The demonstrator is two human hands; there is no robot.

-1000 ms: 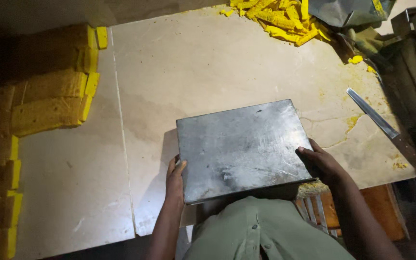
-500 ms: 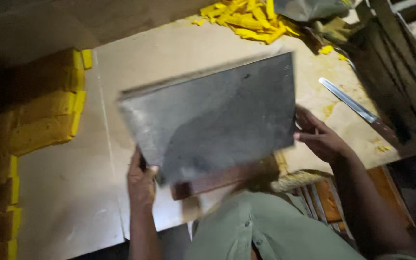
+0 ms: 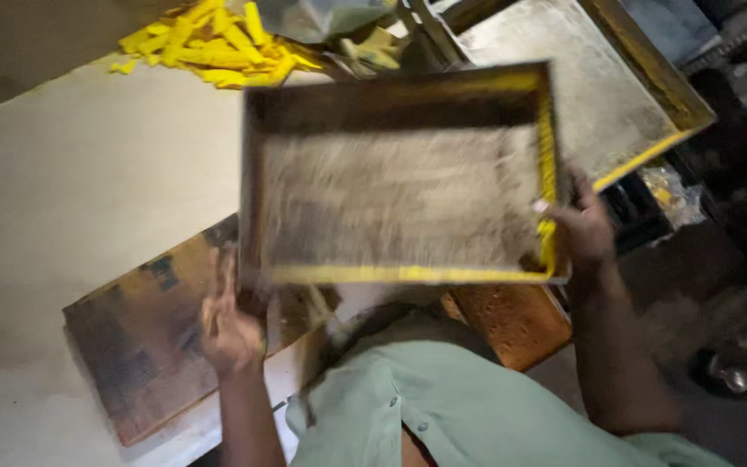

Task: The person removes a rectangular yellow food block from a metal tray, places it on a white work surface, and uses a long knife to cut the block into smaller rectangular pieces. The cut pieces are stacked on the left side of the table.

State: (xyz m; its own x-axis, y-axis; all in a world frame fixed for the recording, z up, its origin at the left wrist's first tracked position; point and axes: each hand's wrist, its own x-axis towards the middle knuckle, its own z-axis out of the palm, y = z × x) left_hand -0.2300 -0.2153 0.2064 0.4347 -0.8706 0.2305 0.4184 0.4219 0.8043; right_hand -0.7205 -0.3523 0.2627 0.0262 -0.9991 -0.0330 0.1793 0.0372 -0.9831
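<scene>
While the tray (image 3: 399, 186) hangs in the air above the bench's (image 3: 79, 190) near edge, its open side faces the camera, showing a dull, dusty floor and low walls lined with yellow along the right and near rims. The right hand (image 3: 583, 227) is closed on the tray's right wall, thumb over the yellow rim near the lower corner. The left hand (image 3: 228, 322) sits just under the tray's lower left corner, fingers loosely curled and blurred; whether it grips the rim or only touches it cannot be told.

The tray's far rim reaches almost to a second tray (image 3: 598, 95), which lies tilted at the upper right, with only a narrow gap between their corners. To the left the pale bench top runs wide and bare up to a heap of yellow scraps (image 3: 209, 43) at its far edge. Below the left hand a worn brown board (image 3: 144, 346) lies flat on the bench, slanting towards its near edge. A rusty orange plate (image 3: 503, 320) shows under the tray's near right corner. The right side beyond the bench is dark and cluttered.
</scene>
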